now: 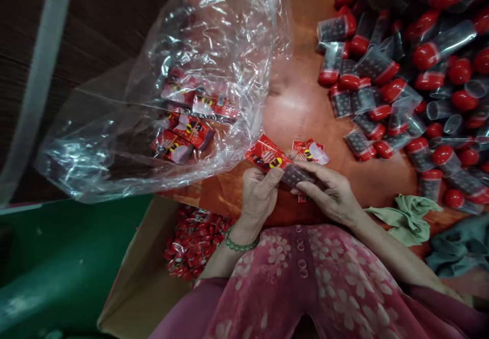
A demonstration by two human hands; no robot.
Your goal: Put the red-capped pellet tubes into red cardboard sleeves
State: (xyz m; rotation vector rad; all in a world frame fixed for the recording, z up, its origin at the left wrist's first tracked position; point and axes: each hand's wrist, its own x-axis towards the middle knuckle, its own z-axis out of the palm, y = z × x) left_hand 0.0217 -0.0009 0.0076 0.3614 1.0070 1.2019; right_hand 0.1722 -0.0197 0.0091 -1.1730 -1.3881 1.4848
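Observation:
Both hands hold one small red printed packet (pixel 270 157), tilted over the table's near edge. Its upper part is red with yellow and black print; its lower end is dark with pale dots. My left hand (pixel 260 196) pinches it from the left, thumb on top. Around the dotted lower end, the fingers of my right hand (pixel 333 190) are closed. Just behind my right fingers lies a red and white printed card (pixel 311 151) on the table. Part of another red piece shows beneath my right hand, mostly covered.
A large clear plastic bag (pixel 214 38) with several red packets (pixel 193 130) lies at left. Many clear dotted tubes with red ends (pixel 376 66) are heaped at right. A green cloth (pixel 410 219) lies nearby. Below left, a cardboard box (pixel 147 278) holds red pieces (pixel 194 239).

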